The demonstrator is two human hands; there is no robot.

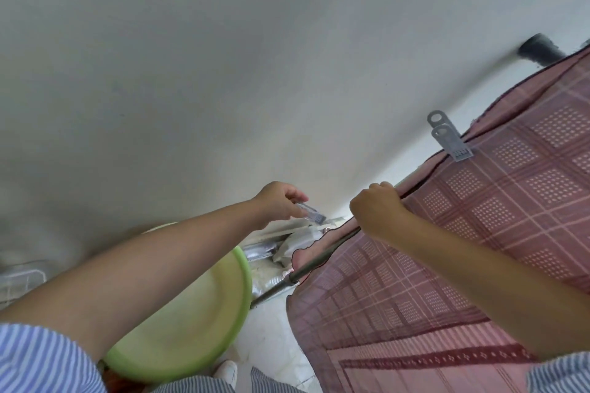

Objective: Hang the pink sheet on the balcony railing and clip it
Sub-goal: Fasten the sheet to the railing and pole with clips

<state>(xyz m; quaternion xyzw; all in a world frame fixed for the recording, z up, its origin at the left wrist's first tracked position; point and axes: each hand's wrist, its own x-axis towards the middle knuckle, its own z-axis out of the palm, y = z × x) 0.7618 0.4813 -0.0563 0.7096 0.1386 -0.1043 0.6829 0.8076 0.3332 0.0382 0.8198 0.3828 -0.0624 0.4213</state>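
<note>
The pink checked sheet [472,233] hangs over the thin railing bar [319,260], filling the right half of the view. A grey clip [448,140] is fastened on the sheet's top edge further along the bar. My right hand [378,207] grips the sheet's top edge and the bar under it, near the sheet's left end. My left hand [281,202] pinches a second grey clip [311,214] just left of the right hand, a short way from the sheet's edge.
A light green plastic basin [191,329] sits low at the left under my left forearm. A white wall [223,57] runs behind the railing. A dark pipe end [538,48] sticks out at upper right. White and metal objects [287,246] lie on the floor by the bar's end.
</note>
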